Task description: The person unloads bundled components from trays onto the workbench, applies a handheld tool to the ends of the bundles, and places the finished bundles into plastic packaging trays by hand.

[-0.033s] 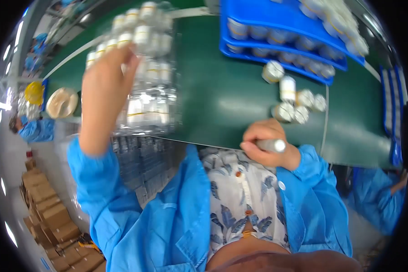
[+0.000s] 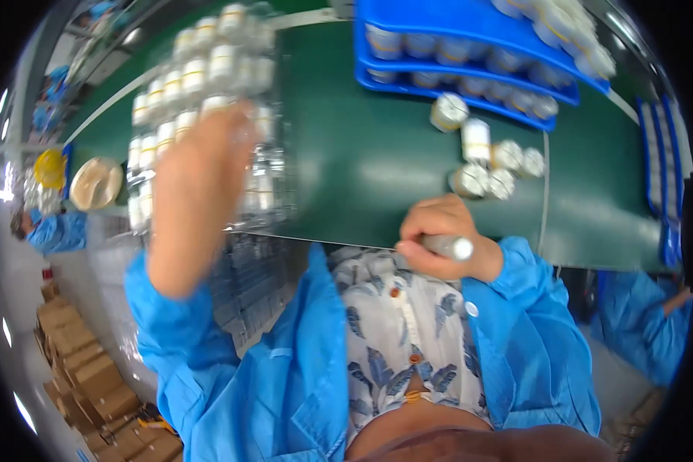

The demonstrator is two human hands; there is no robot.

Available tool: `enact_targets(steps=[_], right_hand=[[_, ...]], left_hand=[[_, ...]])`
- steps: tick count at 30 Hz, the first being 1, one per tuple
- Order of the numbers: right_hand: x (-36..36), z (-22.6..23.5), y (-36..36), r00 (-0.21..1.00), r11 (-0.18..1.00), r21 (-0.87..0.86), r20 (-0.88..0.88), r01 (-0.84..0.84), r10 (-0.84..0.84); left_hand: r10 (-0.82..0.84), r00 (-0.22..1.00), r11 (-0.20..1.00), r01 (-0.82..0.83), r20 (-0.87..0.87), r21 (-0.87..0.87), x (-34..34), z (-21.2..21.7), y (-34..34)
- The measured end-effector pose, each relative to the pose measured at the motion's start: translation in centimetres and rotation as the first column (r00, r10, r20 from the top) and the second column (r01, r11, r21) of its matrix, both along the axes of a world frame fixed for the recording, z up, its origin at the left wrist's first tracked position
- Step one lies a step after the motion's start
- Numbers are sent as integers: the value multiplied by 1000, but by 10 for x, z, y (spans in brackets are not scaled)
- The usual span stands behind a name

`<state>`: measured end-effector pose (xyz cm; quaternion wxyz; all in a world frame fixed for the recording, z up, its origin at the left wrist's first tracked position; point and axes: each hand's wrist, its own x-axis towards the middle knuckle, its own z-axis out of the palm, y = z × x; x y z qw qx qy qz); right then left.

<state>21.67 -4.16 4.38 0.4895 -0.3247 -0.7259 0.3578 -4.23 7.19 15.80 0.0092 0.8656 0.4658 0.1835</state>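
My left hand (image 2: 204,177) is smeared by motion above a clear plastic tray (image 2: 283,165) at the left of the green table. Rows of white bottles (image 2: 194,75) with yellow bands stand in this tray, partly hidden by the hand. Whether its fingers hold anything does not show. Close to the table's near edge, my right hand (image 2: 443,235) is closed around a small white cylinder (image 2: 459,248), its round end facing up toward me. Several white bottles (image 2: 471,180) lie or stand loosely grouped beyond that hand.
Stacked blue trays (image 2: 439,86) with more bottles fill the far right. Another blue tray (image 2: 672,192) stands at the right rim. A round tan object (image 2: 96,183) lies at the far left. Cardboard boxes (image 2: 81,354) are piled on the floor. People in blue work at both sides.
My left hand has moved nearer to me and rightward over the tray of bottles. The whole view has shifted slightly. My right hand keeps its hold on the white cylinder.
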Motion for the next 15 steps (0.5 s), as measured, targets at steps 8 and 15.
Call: enact_targets(steps=[8, 15], right_hand=[[12, 13, -26, 998, 943, 327, 16, 58, -67], [46, 20, -31, 960, 943, 194, -124, 271, -251]], left_hand=[[-412, 742, 833, 542, 529, -111, 137, -110, -63], [-375, 721, 846, 523, 583, -101, 138, -133, -54]])
